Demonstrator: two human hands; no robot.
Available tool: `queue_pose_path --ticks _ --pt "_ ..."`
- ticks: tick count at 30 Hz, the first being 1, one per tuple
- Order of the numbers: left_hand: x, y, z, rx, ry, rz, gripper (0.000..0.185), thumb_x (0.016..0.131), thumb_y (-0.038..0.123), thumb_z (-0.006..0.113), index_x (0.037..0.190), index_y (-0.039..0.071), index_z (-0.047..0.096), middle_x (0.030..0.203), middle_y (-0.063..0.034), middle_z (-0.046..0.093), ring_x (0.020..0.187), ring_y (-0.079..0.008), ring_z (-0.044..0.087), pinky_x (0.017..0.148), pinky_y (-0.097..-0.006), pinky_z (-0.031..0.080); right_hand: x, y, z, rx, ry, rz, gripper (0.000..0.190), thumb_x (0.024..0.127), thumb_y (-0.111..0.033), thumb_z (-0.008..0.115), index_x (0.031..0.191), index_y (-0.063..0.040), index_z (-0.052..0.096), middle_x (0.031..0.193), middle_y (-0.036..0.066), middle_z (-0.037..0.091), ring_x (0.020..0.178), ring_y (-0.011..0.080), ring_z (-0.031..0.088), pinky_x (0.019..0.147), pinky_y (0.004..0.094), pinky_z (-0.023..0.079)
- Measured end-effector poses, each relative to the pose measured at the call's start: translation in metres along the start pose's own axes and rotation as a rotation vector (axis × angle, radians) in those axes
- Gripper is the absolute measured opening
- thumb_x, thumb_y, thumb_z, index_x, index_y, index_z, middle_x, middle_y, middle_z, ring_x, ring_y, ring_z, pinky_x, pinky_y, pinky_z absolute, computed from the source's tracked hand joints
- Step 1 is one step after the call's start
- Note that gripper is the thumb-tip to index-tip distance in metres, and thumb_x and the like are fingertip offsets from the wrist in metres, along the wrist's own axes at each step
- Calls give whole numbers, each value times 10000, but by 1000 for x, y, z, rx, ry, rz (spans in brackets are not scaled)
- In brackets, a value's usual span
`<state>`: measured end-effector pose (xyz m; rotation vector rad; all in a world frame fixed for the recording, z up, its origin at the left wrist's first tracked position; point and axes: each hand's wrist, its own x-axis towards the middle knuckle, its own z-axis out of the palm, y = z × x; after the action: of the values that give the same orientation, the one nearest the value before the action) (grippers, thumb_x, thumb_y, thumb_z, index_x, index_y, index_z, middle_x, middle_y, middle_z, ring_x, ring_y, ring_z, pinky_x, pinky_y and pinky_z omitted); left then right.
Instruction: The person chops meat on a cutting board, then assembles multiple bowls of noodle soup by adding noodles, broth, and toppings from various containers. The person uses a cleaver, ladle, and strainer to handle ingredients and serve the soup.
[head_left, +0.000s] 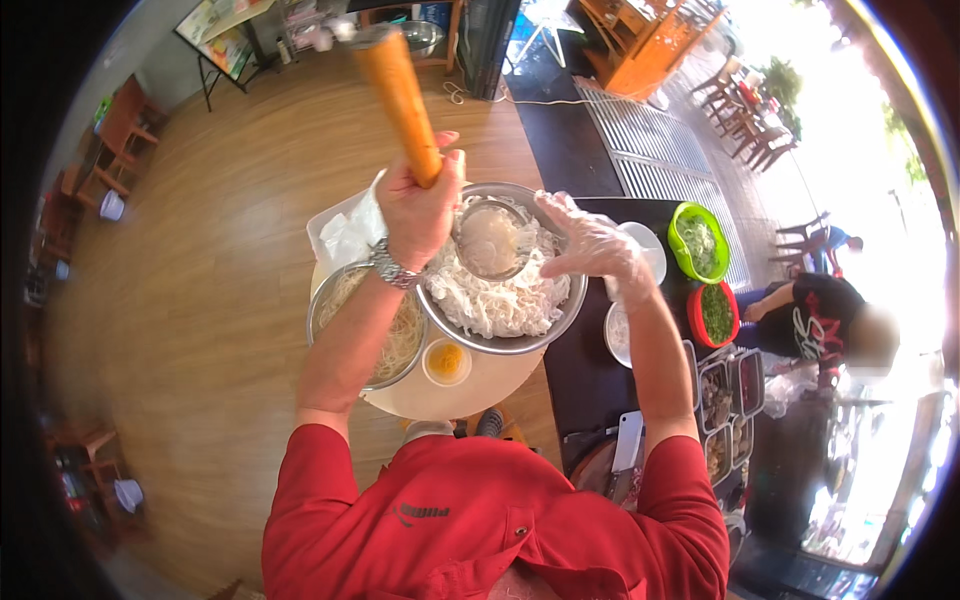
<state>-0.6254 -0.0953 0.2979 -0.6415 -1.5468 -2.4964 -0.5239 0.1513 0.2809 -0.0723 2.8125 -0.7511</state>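
My left hand (421, 206), with a metal-banded watch at the wrist, grips the orange-brown wooden handle (405, 112) of a round strainer. The handle points up towards the camera. The strainer's basket (491, 240) holds pale noodles and rests on or just over white rice noodles (502, 311) heaped in a large metal bowl (495, 345). My right hand (592, 240), in a clear plastic glove, hovers at that bowl's right side, fingers and thumb apart around nothing. Partly under my left forearm is a second metal bowl (311, 304) of thin yellowish noodles (394, 341).
A small white bowl (431, 375) with yellow food and a white plastic bag (349, 236) share the round table. To the right, a dark counter (566, 375) bears green (675, 240) and red (697, 330) baskets of greens, several food containers (716, 397) and a cleaver (628, 442). Beyond stands another person (817, 319).
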Motion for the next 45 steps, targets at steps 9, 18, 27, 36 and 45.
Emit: queue_pose_path --ticks 9,18,27,36,45 --pt "15 -18 -28 -141 -119 0 173 970 20 660 1141 -10 661 936 -43 696 584 -47 562 521 -221 491 2 21 94 740 3 258 558 853 -339 814 1274 -5 666 1022 89 746 901 203 687 835 385 563" --pt "-32 -108 -49 274 -732 -389 396 895 116 795 1262 37 668 1442 -92 608 1190 -114 626 986 -326 528 13 7 69 311 6 168 546 997 -489 581 1279 -33 688 1193 209 722 1137 349 675 1001 432 505" --pt "-58 -126 -41 516 -823 -453 275 941 217 739 1114 10 686 851 -66 693 819 -189 653 741 -359 517 43 20 119 1029 459 -60 442 1026 -382 639 1217 11 702 1040 113 732 974 173 655 901 346 515" --pt "-87 -158 -39 612 -696 -99 358 814 -23 618 1155 31 710 977 -198 686 962 -391 620 876 -501 483 81 39 164 1531 697 74 370 1043 -471 591 921 -122 622 771 4 596 690 131 571 626 316 495" --pt "-74 -156 -71 343 -610 -317 246 970 187 703 1118 -7 737 1159 -114 682 1027 -167 678 861 -326 553 70 43 49 1088 1171 160 399 1081 -401 546 824 -98 572 633 -1 552 509 110 463 508 301 404"
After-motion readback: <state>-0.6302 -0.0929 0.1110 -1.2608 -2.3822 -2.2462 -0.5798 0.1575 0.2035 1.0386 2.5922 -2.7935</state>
